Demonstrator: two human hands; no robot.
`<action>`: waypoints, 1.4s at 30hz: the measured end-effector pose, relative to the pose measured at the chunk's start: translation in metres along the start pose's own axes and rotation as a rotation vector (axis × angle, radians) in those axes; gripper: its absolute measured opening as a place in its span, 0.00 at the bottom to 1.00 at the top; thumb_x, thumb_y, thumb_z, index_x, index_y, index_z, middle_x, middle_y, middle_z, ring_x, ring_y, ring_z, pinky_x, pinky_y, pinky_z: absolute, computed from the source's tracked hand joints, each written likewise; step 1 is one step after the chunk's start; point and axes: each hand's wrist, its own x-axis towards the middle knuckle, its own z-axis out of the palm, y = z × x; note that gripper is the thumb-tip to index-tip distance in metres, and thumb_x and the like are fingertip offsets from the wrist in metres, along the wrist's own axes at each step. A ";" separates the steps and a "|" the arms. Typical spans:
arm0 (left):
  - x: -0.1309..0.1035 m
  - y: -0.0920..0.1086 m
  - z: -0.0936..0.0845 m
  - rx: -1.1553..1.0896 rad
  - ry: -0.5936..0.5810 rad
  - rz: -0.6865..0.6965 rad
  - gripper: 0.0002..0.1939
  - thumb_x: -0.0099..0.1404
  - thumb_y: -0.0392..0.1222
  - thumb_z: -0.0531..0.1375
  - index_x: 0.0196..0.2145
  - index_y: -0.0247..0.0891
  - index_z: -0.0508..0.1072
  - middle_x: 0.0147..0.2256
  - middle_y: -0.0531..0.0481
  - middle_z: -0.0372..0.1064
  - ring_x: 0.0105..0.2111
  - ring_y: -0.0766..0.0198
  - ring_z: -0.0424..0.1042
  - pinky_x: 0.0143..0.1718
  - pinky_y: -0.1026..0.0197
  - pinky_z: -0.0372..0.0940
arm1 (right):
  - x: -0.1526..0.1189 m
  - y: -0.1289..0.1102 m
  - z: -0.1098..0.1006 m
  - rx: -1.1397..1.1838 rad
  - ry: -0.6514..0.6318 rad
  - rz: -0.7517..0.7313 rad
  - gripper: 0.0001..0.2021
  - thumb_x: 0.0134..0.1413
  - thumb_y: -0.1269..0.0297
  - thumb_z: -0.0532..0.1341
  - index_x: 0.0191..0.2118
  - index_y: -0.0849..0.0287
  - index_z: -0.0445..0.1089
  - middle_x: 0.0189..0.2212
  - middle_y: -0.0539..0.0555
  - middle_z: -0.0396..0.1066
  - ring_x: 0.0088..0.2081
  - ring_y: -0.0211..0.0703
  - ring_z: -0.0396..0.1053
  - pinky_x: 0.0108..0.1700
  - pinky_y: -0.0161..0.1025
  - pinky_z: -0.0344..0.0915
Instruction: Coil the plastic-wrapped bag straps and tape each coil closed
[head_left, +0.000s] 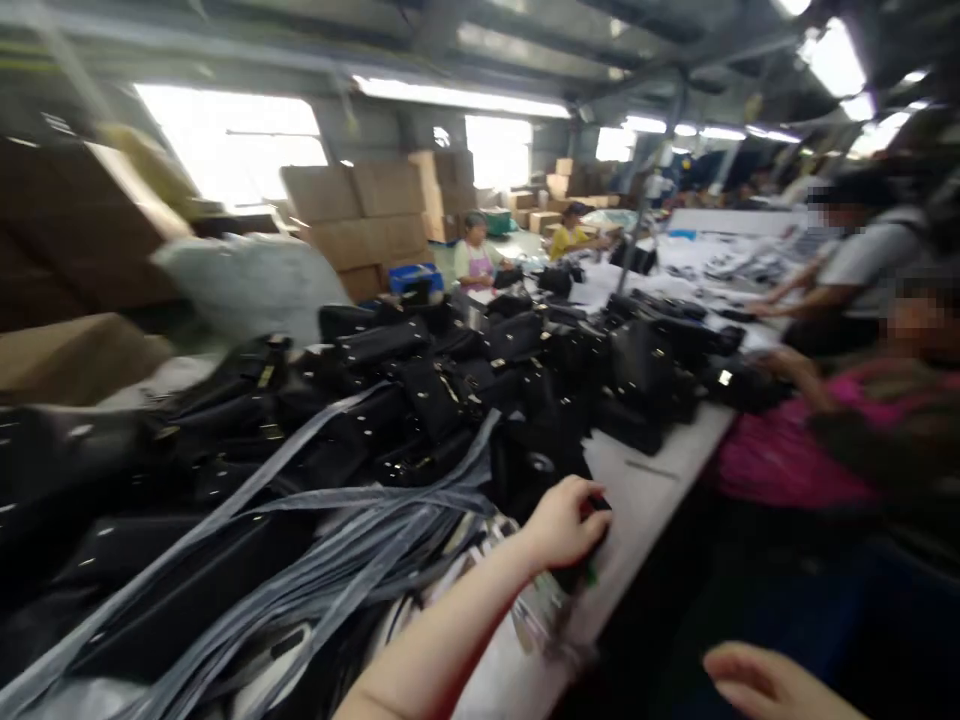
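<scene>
My left hand reaches over the table edge with its fingers curled around a small black item, too blurred to name. Beside it lie black bags with metal fittings and a bundle of long grey strips. Low at the right, my right hand is partly in view away from the table, its thumb and fingers apart and nothing visible in it.
A white tabletop runs away to the right, heaped with black bags. A person in pink sits at its right side, another behind. Two more people work beyond the heap. Cardboard boxes and a large pale sack stand at left.
</scene>
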 end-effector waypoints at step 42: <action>0.218 0.060 0.708 0.129 -0.951 -0.548 0.28 0.50 0.56 0.65 0.45 0.36 0.69 0.38 0.42 0.74 0.40 0.52 0.74 0.45 0.54 0.66 | -0.228 0.544 -0.058 0.831 0.602 0.690 0.22 0.53 0.45 0.57 0.43 0.57 0.74 0.43 0.57 0.76 0.46 0.52 0.72 0.49 0.44 0.67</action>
